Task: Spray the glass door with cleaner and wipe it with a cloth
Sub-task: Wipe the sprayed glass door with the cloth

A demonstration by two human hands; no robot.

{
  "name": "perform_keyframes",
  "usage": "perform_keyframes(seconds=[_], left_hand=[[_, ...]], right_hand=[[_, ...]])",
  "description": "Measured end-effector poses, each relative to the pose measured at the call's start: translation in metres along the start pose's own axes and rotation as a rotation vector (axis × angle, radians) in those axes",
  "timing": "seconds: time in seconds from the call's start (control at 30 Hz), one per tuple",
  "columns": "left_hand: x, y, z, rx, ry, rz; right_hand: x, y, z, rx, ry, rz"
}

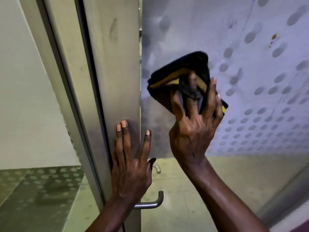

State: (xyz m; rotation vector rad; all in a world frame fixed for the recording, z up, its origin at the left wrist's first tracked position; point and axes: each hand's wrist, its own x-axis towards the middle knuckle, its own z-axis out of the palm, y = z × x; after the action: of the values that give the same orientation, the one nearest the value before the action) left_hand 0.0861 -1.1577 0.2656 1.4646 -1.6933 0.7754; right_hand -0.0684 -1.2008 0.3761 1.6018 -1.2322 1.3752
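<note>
- The glass door (250, 81) fills the view from twelve to four o'clock, its pane patterned with rows of grey frosted dots that crowd closer toward the bottom; a small amber smear sits high at two o'clock.
- A brushed metal door frame (115, 72) runs upright through the centre, smudged near the top.
- Pale wall lies at nine o'clock, dotted glass at eight.
- The right hand (194, 131) grasps a folded black-and-yellow cloth (177, 76), pressing it against the pane just right of centre.
- The left hand (130, 164) lies released, flat, fingers spread on the frame's edge.
- A steel lever handle (150, 202) juts out at six o'clock.
</note>
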Motion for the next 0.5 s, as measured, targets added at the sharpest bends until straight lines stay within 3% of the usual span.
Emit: perform_keyframes(seconds=[0.13, 0.33, 0.5], left_hand=[[0.0, 0.019, 0.001, -0.038, 0.02, -0.066], [-0.001, 0.026, -0.001, -0.034, -0.031, -0.088], [0.009, 0.042, -0.009, -0.019, -0.037, -0.085]], right_hand=[[0.03, -0.007, 0.0, -0.037, 0.046, -0.014], [-0.072, 0.011, -0.013, -0.059, -0.198, -0.141], [-0.001, 0.055, -0.015, -0.103, 0.014, 0.011]])
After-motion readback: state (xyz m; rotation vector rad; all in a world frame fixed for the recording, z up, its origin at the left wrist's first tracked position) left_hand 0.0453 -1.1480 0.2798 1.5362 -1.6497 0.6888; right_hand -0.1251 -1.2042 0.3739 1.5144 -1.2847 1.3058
